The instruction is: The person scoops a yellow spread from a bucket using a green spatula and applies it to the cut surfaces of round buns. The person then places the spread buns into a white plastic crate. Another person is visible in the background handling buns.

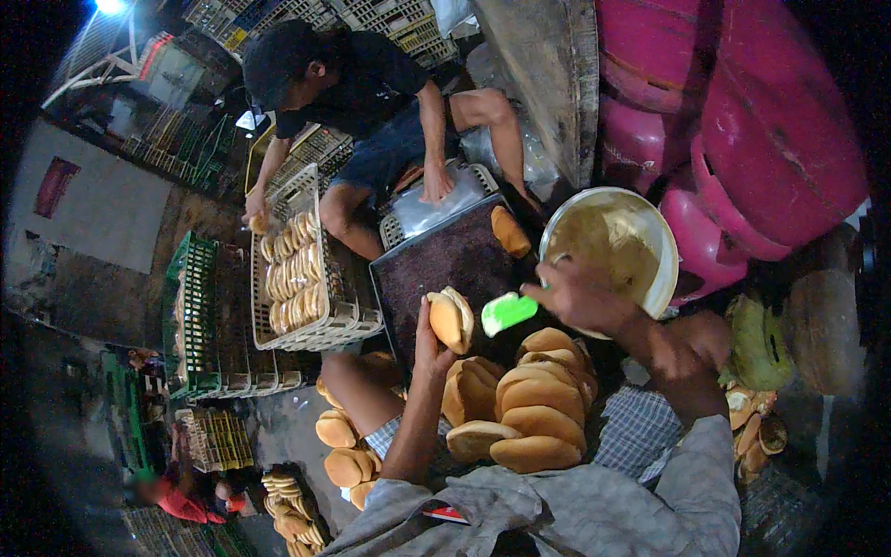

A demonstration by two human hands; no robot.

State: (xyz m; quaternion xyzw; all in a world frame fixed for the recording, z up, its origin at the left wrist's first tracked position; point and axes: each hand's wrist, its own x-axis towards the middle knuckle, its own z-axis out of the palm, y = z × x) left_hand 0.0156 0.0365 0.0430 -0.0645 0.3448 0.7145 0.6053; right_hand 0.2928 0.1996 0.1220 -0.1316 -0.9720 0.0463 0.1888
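Observation:
My left hand (433, 351) holds a split bun (449, 322) upright above the near edge of a square tray (434, 230). Dark granules (445, 268) cover the tray, and a single bun (510, 232) lies at its far right corner. In my right hand (588, 298), blurred, is a bright green spatula (511, 313) with pale cream on its blade, close to the held bun. Beyond that hand stands a white bucket (669, 254), its inside smeared with beige cream (612, 240). Several buns (543, 407) are heaped over my lap.
Opposite sits a co-worker (348, 90), one hand on clear plastic bags (424, 205), the other at a white crate (348, 317) of wrapped buns (296, 271). Pink gas cylinders (773, 139) rise at right. A green crate (188, 327) and piled buns (289, 515) are at left.

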